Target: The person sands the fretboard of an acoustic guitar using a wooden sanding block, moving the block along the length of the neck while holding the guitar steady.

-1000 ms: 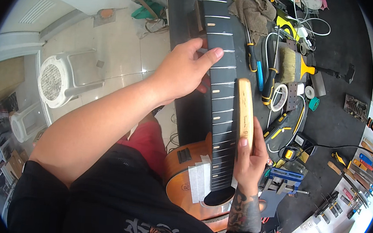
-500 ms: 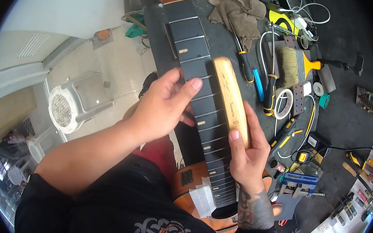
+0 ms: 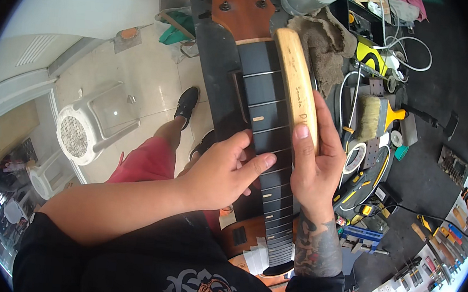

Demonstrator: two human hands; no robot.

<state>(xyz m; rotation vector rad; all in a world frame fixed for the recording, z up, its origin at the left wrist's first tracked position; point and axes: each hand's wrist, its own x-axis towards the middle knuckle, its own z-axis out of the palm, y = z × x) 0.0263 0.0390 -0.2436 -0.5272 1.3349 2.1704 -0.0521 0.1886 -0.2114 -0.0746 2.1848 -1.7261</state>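
An acoustic guitar lies lengthwise before me, its dark fretboard (image 3: 263, 101) crossed by metal frets and small pale inlays. The brown headstock (image 3: 240, 13) with its tuning pegs is at the far end; the orange-brown body (image 3: 240, 236) is near my waist, whitish tape (image 3: 256, 259) beside the fretboard's end. My left hand (image 3: 224, 166) is closed round the neck from the left, thumb on top and fingertips partly hidden beneath. My right hand (image 3: 319, 167) grips a long, rounded wooden block (image 3: 294, 76), which lies along the fretboard's right edge, its far end by the nut. The block's underside is hidden.
Right of the neck, the dark bench holds a brown cloth (image 3: 331, 51), a wide brush (image 3: 371, 118), a tape roll (image 3: 354, 158), a utility knife (image 3: 352, 188), cables and a blue vise (image 3: 361, 236). A white plastic stool (image 3: 76, 135) stands on the floor at left.
My right hand has slid the wooden block along the neck toward the headstock. My left hand keeps about the same place on the neck. The view has shifted, showing more of the headstock.
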